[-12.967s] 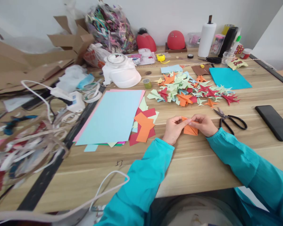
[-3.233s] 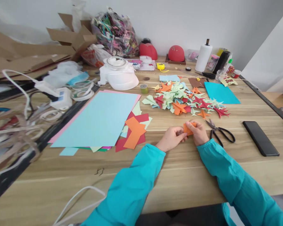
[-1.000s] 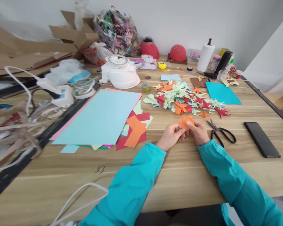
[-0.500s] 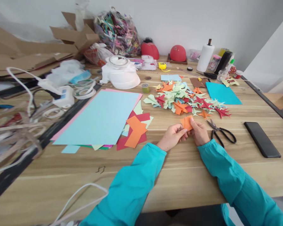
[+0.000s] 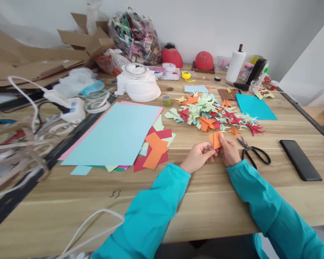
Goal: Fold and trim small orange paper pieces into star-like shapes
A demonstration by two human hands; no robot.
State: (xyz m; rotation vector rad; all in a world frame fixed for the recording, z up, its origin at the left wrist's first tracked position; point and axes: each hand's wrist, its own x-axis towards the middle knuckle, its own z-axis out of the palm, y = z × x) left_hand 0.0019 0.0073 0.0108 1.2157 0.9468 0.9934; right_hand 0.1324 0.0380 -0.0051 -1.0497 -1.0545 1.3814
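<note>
A small folded piece of orange paper [image 5: 215, 139] with crease lines is held up between my two hands. My right hand [image 5: 229, 151] pinches its right side, thumb on the near face. Closed at the lower left edge of the paper is my left hand [image 5: 199, 156], its fingertips partly hidden. Just beyond lies a heap of folded paper shapes [image 5: 205, 106] in pale green, red, orange and blue. Black-handled scissors [image 5: 250, 149] rest beside my right hand, blades parted. Orange and red paper scraps [image 5: 156, 151] lie to the left of my left hand.
Large light-blue sheets [image 5: 113, 133] are stacked at the left. A black phone [image 5: 300, 160] lies at the right, and a turquoise sheet [image 5: 256, 107] behind the scissors. Cables, a white power strip [image 5: 74, 109] and cardboard [image 5: 37, 59] crowd the left side. A white cable [image 5: 94, 214] crosses the front.
The orange paper has turned slightly and moved a little to the right in my fingers. My left thumb has slid down from its face to the lower edge.
</note>
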